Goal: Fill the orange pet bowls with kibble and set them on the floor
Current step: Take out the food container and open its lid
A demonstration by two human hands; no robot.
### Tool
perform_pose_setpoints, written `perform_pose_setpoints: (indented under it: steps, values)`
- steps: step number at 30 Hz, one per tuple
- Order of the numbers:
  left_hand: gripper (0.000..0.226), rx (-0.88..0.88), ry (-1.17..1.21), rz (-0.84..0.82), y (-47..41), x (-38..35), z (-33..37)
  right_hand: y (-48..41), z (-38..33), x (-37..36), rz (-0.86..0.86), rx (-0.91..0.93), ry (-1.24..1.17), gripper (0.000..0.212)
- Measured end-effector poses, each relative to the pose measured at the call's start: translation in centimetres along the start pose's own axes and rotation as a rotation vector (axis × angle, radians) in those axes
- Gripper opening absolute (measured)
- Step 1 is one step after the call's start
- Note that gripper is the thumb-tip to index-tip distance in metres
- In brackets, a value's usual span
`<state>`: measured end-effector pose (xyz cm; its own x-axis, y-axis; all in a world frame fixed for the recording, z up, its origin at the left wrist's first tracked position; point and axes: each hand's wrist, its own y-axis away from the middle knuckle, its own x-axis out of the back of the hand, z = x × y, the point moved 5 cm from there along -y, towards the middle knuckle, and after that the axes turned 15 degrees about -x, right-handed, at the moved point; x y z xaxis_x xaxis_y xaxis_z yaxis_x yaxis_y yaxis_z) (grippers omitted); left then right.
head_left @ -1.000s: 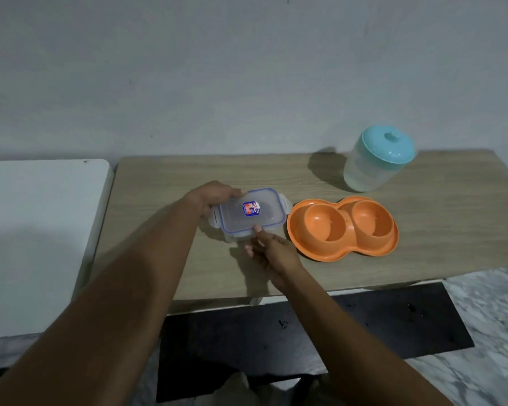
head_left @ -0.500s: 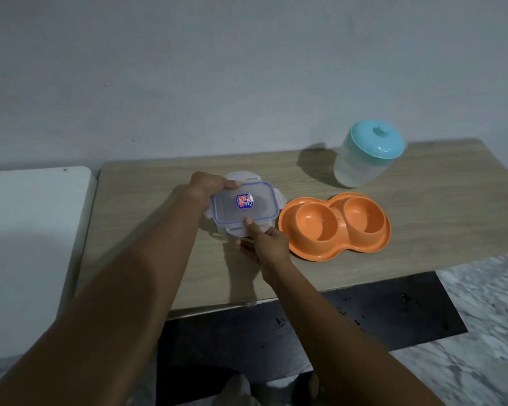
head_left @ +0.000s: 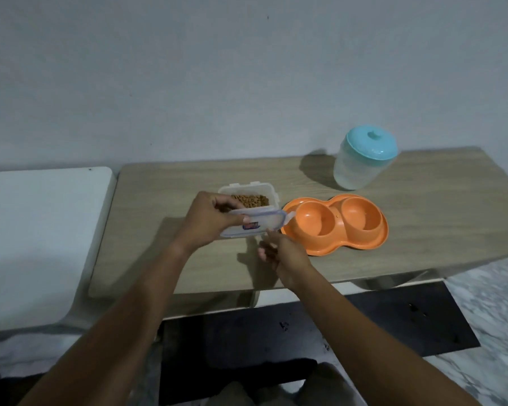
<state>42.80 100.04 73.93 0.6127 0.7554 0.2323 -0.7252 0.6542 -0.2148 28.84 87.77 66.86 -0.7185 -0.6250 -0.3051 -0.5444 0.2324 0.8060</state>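
Orange bowls (head_left: pixel 336 224) touching lid (head_left: pixel 254 225) corner; left hand (head_left: pixel 208 222) pinching lid; right hand (head_left: pixel 283 254) loosely spread.

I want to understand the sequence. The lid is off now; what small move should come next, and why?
Probably set the lid down: the left hand holds it, the kibble is uncovered, and both orange bowls look empty.
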Motion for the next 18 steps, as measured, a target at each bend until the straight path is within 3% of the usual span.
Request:
perform_pose_setpoints:
  steps: [2,4,6,10,13,18]
  values:
    - [0.020,-0.003,-0.029,-0.019,1.6,-0.6,-0.1,0.8,-0.6,0.5,-0.076,-0.060,-0.106,0.028]
    - [0.019,0.007,-0.055,-0.041,2.8,-1.3,-0.5,0.9,-1.1,1.4,-0.048,-0.088,-0.123,0.044]
    - [0.018,0.033,-0.116,-0.089,3.9,-2.0,-0.6,0.9,-1.1,2.2,0.015,-0.091,-0.035,0.046]
    - [0.017,0.091,-0.275,-0.201,5.1,-3.1,-0.7,0.2,-0.8,3.2,0.199,0.010,0.279,0.015]
    - [0.015,0.158,-0.446,-0.294,5.9,-3.8,-1.3,-0.7,-0.5,4.1,0.383,0.101,0.579,0.022]
    - [0.021,0.224,-0.444,-0.298,6.5,-4.0,-2.3,-0.2,-1.3,4.0,0.608,0.310,1.004,0.037]
